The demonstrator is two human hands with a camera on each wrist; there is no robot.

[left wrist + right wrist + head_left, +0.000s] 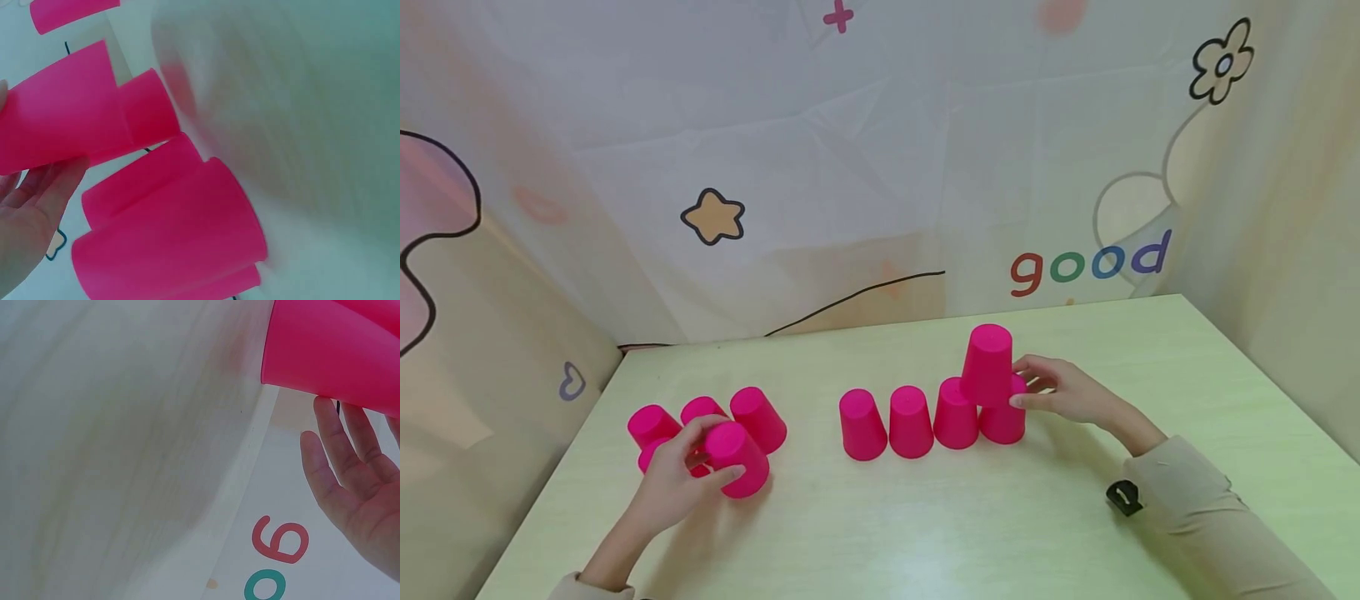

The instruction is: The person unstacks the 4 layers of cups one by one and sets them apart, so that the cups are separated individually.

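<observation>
Held pink cup (741, 457) at lower left of the frame, mouth down, leaning slightly, just in front of loose cups (760, 423) of the same pink on the pale table (887, 533). Left hand (673, 490) drawn in to a pinch round it: thumb on the near wall, fingers behind.

Right of centre: row of four cups (912, 423), all mouth down, with raised cup (987, 367) straddling the two at the right end. Right hand (1063, 390) at its right side, fingers loosely straight and parted, not wrapped round anything. Fingertips right at a cup wall in the right wrist view; angle too poor to tell firm contact from a mere brush.

Handling, judged by look: thin plastic, hollow, very light. Stiff enough to bear another on top, yet likely to give a little under a hard squeeze. Smooth satin wall, probably slick under dry fingers. Narrowing upward, so apt to slide down out of a grip set too high. Hardly fragile; tipping a likelier trouble than breakage.

Best hold: thumb and fingers opposed across the wall, at mid-height or slightly lower, light even pressure. Keep fingertips clear of the rim, for a flat seat. Around the raised cup, withdraw straight outward; with so little weight, a sideways brush probably enough to shift it.
</observation>
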